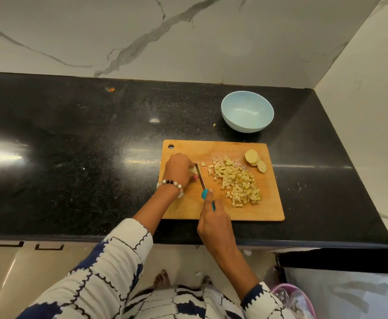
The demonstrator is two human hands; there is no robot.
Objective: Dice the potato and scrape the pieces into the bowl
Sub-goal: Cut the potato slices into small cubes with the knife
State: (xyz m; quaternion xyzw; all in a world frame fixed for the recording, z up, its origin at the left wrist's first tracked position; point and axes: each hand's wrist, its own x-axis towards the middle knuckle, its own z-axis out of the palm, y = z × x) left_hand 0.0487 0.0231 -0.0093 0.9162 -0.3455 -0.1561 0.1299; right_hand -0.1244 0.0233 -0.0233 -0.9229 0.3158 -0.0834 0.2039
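Observation:
A wooden cutting board lies on the black counter. A heap of diced potato covers its right half, and a few round potato slices sit at its far right corner. My left hand is curled over a small potato piece on the board's left side, mostly hiding it. My right hand grips the teal handle of a knife, forefinger along the top, blade down right beside the left fingers. The light blue bowl stands empty beyond the board.
The black granite counter stretches to the left, with a small potato crumb near the bowl. Marble walls close the back and right side. A pink bin stands on the floor at lower right.

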